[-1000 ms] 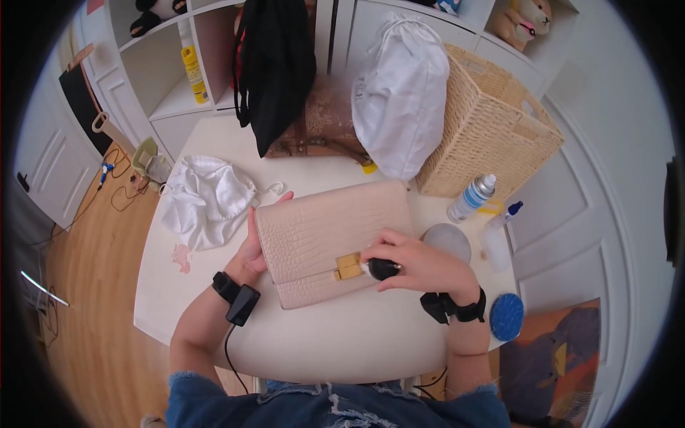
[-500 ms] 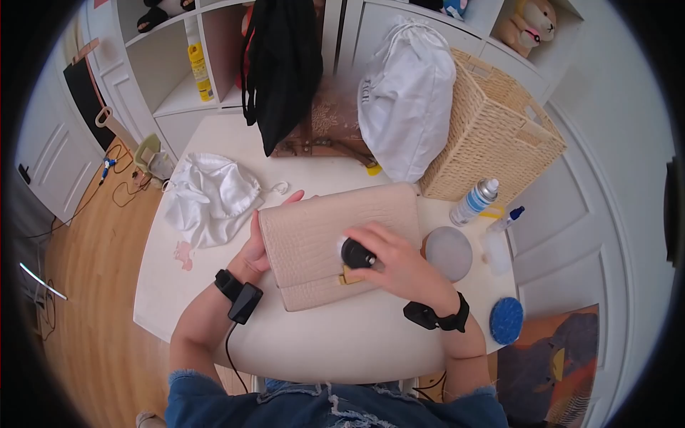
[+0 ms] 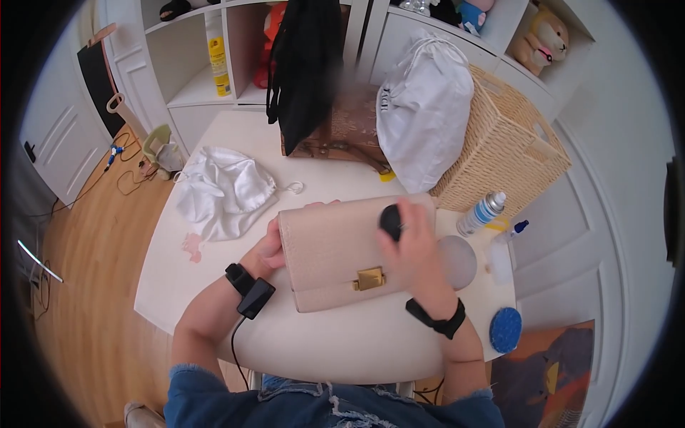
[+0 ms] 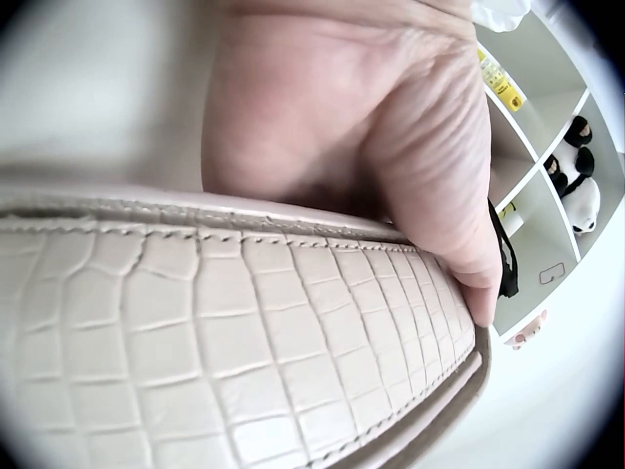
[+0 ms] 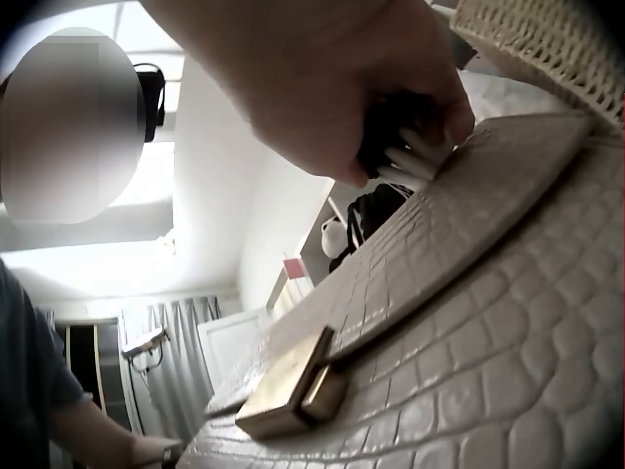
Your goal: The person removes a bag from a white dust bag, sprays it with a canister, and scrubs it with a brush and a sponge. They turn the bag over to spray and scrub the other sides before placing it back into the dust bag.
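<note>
A pale pink, crocodile-textured clutch bag (image 3: 328, 250) with a gold clasp (image 3: 369, 278) lies tilted above the white table in the head view. My left hand (image 3: 270, 247) holds its left edge, part of the fingers hidden beneath; the left wrist view shows this hand (image 4: 361, 117) against the stitched side. Over the upper right of the flap, my right hand (image 3: 416, 250) grips a small black brush (image 3: 390, 222). White bristles (image 5: 415, 161) meet the flap in the right wrist view, the clasp nearer that camera. Motion blurs the right hand in the head view.
A white cloth pouch (image 3: 225, 194) lies at left. Behind stand a brown case (image 3: 353, 125), a stuffed white drawstring bag (image 3: 426, 114) and a wicker basket (image 3: 499, 143). At right are a spray can (image 3: 481, 214), a grey disc (image 3: 458, 262) and a blue round pad (image 3: 505, 329).
My right hand has moved the brush from the clasp up and across the flap to its upper right, uncovering the clasp. The left hand keeps its hold; the head view has shifted slightly.
</note>
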The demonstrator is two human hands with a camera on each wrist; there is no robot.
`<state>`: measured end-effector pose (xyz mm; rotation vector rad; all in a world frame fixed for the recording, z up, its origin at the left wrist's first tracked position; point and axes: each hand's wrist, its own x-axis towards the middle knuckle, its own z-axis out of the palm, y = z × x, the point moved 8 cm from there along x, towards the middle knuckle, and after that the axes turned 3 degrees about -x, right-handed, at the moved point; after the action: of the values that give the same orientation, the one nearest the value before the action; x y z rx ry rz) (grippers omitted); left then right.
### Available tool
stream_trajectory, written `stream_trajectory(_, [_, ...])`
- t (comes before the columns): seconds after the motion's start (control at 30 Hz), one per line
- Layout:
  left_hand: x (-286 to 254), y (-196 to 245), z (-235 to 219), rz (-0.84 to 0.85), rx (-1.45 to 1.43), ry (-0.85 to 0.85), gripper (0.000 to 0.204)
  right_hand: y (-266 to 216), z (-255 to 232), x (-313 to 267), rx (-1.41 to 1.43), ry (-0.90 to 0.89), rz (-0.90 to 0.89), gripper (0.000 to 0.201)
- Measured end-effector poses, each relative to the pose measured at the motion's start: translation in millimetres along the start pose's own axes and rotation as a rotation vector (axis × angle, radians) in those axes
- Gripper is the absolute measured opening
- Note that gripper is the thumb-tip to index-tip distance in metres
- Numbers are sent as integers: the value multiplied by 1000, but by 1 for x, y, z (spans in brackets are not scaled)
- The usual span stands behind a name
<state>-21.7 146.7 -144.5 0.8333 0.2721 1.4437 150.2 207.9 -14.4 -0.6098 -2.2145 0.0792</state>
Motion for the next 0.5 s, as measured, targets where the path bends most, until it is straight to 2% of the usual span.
stream_trajectory(0.07, [-1, 2, 2, 10, 2, -12, 100, -39, 19, -10, 96, -347, -118, 50])
stream_trajectory(0.1, [0, 1, 3, 0, -7, -31, 100, -43, 19, -9, 99, -346, -118, 50])
stream_trajectory(0.17, [-3, -2, -5, -12, -18, -49, 101, -66, 14, -13, 237, -320, -336, 48])
stream_trajectory(0.2, [-7, -6, -16, -57, -36, -24, 103, -62, 12, -10, 237, -323, -336, 48])
stream_trajectory(0.27, [-12, -12, -24, -93, -64, 5, 106, -26, -18, 9, 77, -55, -203, 42])
stream_trajectory(0.33, [-14, -16, -31, -148, -17, 84, 112, 30, -26, 14, 41, 8, 162, 38])
stream_trajectory(0.37, [-15, -16, -33, -144, -19, 84, 112, 33, -32, 20, 39, 5, 159, 38])
stream_trajectory(0.43, [-14, -19, -29, -164, -13, 24, 114, 43, -43, 26, -69, -4, 285, 36])
stream_trajectory(0.5, [-16, -17, -23, -168, -16, 42, 113, 27, -36, 26, -85, 32, 258, 36])
